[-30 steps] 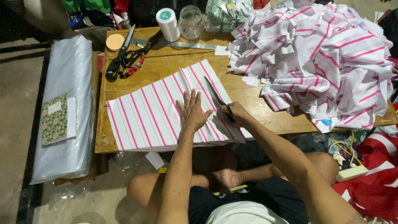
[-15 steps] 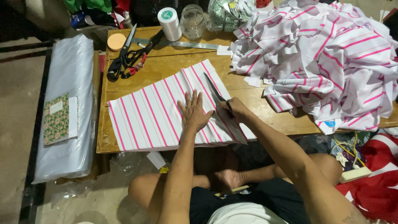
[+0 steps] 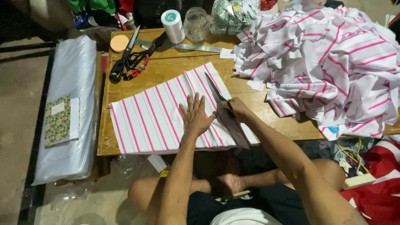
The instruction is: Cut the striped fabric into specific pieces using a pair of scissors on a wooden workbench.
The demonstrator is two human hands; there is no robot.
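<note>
Near the striped fabric's (image 3: pixel 158 116) right edge, left hand (image 3: pixel 195 117) presses flat; right hand (image 3: pixel 234 109) grips scissors (image 3: pixel 216 92).

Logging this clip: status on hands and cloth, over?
Left hand flat on the white, pink-striped folded cloth. Right hand closed on black scissors, blades open on the cloth. Nothing in the way; striped offcut pile lies apart.

Counted 2 scissors: 1 pr (image 3: pixel 132 58) on table, 1 pr (image 3: pixel 217 95) in hand; 1 thread spool (image 3: pixel 172 25); 1 jar (image 3: pixel 196 24); 1 ruler (image 3: pixel 187 46).
</note>
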